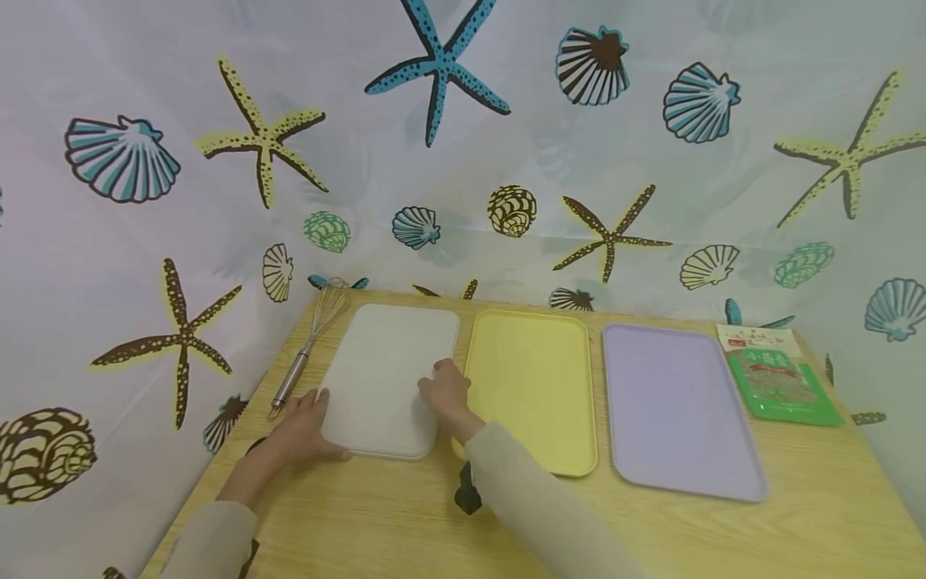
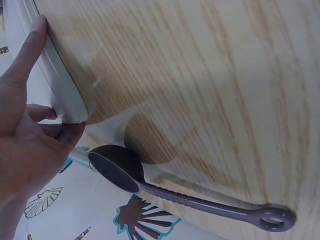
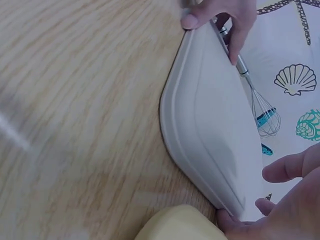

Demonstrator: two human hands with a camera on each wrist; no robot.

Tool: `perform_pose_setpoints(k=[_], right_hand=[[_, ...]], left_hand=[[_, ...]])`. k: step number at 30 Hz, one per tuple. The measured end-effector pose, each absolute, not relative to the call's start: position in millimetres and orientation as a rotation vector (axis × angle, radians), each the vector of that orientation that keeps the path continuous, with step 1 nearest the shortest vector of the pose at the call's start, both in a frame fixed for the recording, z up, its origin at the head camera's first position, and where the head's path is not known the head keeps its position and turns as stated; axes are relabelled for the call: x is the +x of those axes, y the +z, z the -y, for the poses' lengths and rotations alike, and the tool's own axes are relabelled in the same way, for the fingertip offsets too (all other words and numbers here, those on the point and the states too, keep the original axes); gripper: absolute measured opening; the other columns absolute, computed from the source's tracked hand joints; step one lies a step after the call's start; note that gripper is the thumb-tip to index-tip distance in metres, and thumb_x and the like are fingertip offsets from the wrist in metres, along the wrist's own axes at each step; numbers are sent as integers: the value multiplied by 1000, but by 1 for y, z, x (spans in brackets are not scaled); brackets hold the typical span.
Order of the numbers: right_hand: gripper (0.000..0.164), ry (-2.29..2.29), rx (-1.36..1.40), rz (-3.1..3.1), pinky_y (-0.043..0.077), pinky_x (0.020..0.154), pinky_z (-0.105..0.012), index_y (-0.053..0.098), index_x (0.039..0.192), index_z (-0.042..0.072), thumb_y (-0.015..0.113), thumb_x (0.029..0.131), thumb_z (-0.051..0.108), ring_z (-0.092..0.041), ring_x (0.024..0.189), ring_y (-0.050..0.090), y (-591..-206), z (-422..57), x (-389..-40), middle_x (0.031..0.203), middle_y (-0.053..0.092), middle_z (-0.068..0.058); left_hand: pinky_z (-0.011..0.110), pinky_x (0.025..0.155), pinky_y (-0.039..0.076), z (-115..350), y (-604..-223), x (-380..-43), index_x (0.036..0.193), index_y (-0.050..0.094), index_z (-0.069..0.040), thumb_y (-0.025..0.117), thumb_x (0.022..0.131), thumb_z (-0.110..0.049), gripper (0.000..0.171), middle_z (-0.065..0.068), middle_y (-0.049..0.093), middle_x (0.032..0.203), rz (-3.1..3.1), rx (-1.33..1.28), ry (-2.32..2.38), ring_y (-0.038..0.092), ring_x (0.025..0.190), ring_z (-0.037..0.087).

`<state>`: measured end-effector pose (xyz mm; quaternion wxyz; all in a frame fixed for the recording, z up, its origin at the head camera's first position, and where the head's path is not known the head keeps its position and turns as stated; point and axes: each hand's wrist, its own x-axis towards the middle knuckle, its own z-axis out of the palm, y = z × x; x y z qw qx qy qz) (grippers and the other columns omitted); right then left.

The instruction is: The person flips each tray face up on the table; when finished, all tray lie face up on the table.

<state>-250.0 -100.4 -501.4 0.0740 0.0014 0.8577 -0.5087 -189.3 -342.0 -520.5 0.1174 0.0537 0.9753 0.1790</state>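
Note:
A white rectangular tray (image 1: 391, 378) lies on the wooden table at left. My left hand (image 1: 300, 430) holds its near left corner. In the left wrist view the thumb (image 2: 37, 32) lies along one side and the other fingers bend against the corner. At the right edge is my right hand (image 1: 444, 392), its fingers bent. In the right wrist view one fingertip (image 3: 227, 220) touches the tray's rim, while another digit stands apart above it. A yellow tray (image 1: 531, 394) lies right beside this hand, partly behind the wrist.
A wire whisk (image 1: 311, 346) lies left of the white tray. Near the left hand is a dark scoop (image 2: 220, 207) with a long handle. Further right are a lavender tray (image 1: 680, 410) and a green packet (image 1: 781, 390). Seashell-patterned cloth (image 1: 470, 161) hangs behind the table.

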Motion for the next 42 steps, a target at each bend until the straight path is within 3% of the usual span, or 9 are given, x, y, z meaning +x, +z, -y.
perform_pose_setpoints(k=[4,10,14,20,25,33,42], right_hand=[[45,-1632,159,-2460,45,94,-51,51,126,-7,57,84,6,-40,115,43,-494,98,-250,125,56,-21],[42,-1673,272,-2402,48,89,-46,53,122,-3,59,82,4,-35,108,49,-490,96,-259,116,58,-19],[41,-1757,279,-2335,51,89,-43,51,123,-3,60,83,1,-34,109,54,-491,93,-262,121,57,-19],[57,-1882,213,-2240,48,98,-43,38,137,-12,59,84,-6,-39,120,50,-484,85,-265,132,47,-26],[67,-1883,138,-2222,55,84,-33,32,143,-11,62,83,-8,-31,105,59,-480,79,-268,126,54,-25],[59,-1911,-80,-2135,56,85,-42,40,138,-14,62,83,-10,-25,87,64,-476,62,-268,114,55,-28],[57,-1901,-187,-2038,53,89,-48,39,140,-11,63,88,-5,-39,96,64,-468,51,-271,111,56,-23]], left_hand=[[69,103,26,342,-522,-191,141,18,22,86,63,-51,127,47,18,142,-2865,175,528,15,130,63],[69,104,25,345,-525,-198,142,17,21,85,63,-52,127,45,16,144,-2863,170,546,14,131,60],[68,105,23,348,-528,-201,142,18,21,84,62,-55,129,45,16,144,-2855,172,554,14,131,61],[70,105,18,355,-531,-201,143,18,19,82,61,-60,130,44,15,146,-2833,158,604,11,132,62],[70,105,18,361,-525,-195,143,22,18,81,66,-57,123,43,18,145,-2842,179,683,15,131,61],[72,104,13,354,-514,-182,143,27,15,80,70,-51,111,39,19,147,-2794,206,817,14,132,62],[73,103,18,351,-513,-179,144,32,11,78,72,-52,106,38,21,148,-2814,188,815,19,131,62]])
